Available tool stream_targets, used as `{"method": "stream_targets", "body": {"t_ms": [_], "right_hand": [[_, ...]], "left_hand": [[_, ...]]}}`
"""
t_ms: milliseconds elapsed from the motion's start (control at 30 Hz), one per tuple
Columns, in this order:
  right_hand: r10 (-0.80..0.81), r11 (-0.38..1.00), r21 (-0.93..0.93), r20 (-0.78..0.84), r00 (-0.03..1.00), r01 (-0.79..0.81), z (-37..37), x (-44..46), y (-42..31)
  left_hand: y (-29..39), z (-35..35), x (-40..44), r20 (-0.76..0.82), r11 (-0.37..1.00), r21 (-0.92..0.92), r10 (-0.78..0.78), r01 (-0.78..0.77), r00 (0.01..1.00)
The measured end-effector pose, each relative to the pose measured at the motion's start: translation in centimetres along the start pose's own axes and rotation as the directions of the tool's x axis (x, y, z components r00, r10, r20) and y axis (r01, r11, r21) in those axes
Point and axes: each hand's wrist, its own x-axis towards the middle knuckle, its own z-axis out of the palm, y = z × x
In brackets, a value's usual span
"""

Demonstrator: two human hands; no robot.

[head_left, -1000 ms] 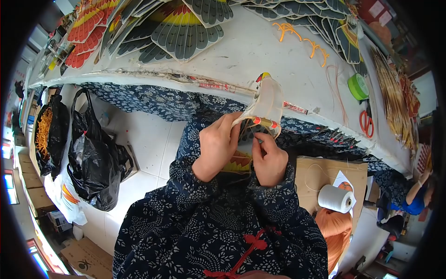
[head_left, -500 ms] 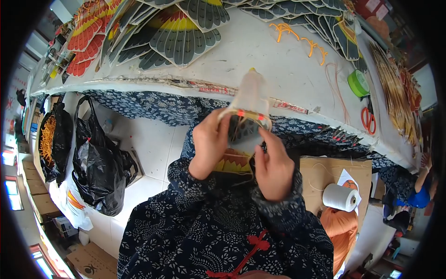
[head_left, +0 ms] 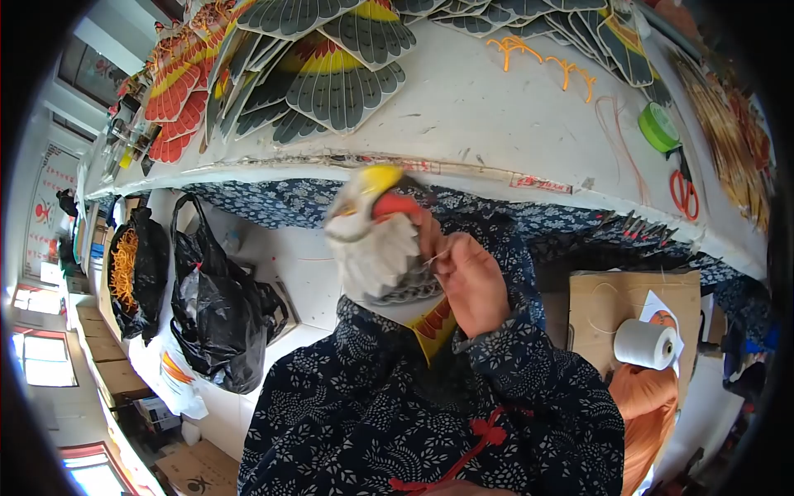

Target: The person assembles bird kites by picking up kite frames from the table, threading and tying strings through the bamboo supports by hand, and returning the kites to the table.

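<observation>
An eagle-shaped kite (head_left: 385,256), its painted head with yellow beak and red open mouth blurred by motion, is held up before my chest. My left hand (head_left: 428,234) is mostly hidden behind the eagle head; a few fingers show at its right edge, closed on it. My right hand (head_left: 473,281) is beside the head's right edge, thumb and finger pinched on what looks like a thin pale thread (head_left: 432,259). Below the head hangs a yellow and brown painted part (head_left: 433,328) of the kite.
Grey feathered kite pieces (head_left: 343,87) and red ones (head_left: 176,124) lie on the white table (head_left: 488,124). Orange cord (head_left: 517,51), green tape (head_left: 658,126) and red-handled scissors (head_left: 684,195) are there too. A thread spool (head_left: 645,343) sits on cardboard at right; black bags (head_left: 219,306) stand left.
The kite's head has turned so that its painted side with the beak faces me, and it has moved left. My left hand has gone behind it. The view has shifted slightly.
</observation>
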Motion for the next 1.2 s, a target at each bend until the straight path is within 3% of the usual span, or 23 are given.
{"method": "stream_targets", "body": {"t_ms": [100, 133, 167, 233, 267, 300, 333, 367, 400, 500, 633, 1200], "right_hand": [[0.197, 0.861, 0.502, -0.18, 0.964, -0.082, 0.5, 0.0, -1.0], [0.204, 0.856, 0.509, -0.18, 0.962, -0.086, 0.3, -0.2, -1.4], [0.169, 0.919, 0.374, -0.085, 0.982, -0.126, -0.1, -0.4, -2.0], [0.14, 0.986, 0.077, 0.114, 0.984, -0.149, -0.4, -0.9, -2.9], [0.143, 0.985, 0.083, 0.111, 0.983, -0.153, 0.2, -1.2, -3.1], [-0.006, 0.96, -0.277, 0.115, 0.993, 0.038, 1.1, -1.6, -3.4], [-0.143, 0.775, -0.593, 0.171, 0.975, 0.218, 2.0, -1.9, -3.6], [-0.244, 0.46, -0.813, 0.271, 0.931, 0.357, 2.5, -2.0, -3.7], [-0.242, 0.463, -0.813, 0.268, 0.932, 0.354, 2.7, -2.1, -3.7], [-0.307, 0.2, -0.845, 0.427, 0.85, 0.496, 3.0, -2.2, -3.8], [-0.36, 0.134, -0.811, 0.495, 0.791, 0.569, 3.3, -2.0, -3.7], [-0.357, 0.069, -0.791, 0.55, 0.755, 0.608, 3.3, -1.9, -3.7]], "left_hand": [[-0.2, -0.9, 2.0, 0.44, 0.993, -0.109, 0.006, 0.047, 0.898], [-0.3, -1.3, 2.5, 0.57, 0.987, -0.141, 0.021, 0.073, 0.822], [-0.3, -1.7, 2.9, 0.687, 0.98, -0.17, 0.041, 0.105, 0.726], [-0.5, -3.1, 3.2, 0.698, 0.978, -0.176, 0.041, 0.116, 0.715], [-0.5, -3.7, 3.3, 0.715, 0.975, -0.185, 0.046, 0.126, 0.697], [-0.5, -4.2, 3.3, 0.733, 0.972, -0.194, 0.052, 0.135, 0.678], [-0.5, -4.1, 3.1, 0.73, 0.972, -0.193, 0.051, 0.135, 0.681], [-0.5, -4.0, 2.8, 0.708, 0.976, -0.184, 0.051, 0.114, 0.704], [-0.4, -3.9, 2.5, 0.686, 0.98, -0.175, 0.053, 0.094, 0.726], [-0.6, -3.8, 2.5, 0.67, 0.982, -0.17, 0.054, 0.083, 0.74], [-0.6, -3.7, 2.7, 0.692, 0.98, -0.177, 0.054, 0.096, 0.719], [-0.6, -3.4, 2.5, 0.687, 0.976, -0.19, 0.059, 0.102, 0.724]]}}
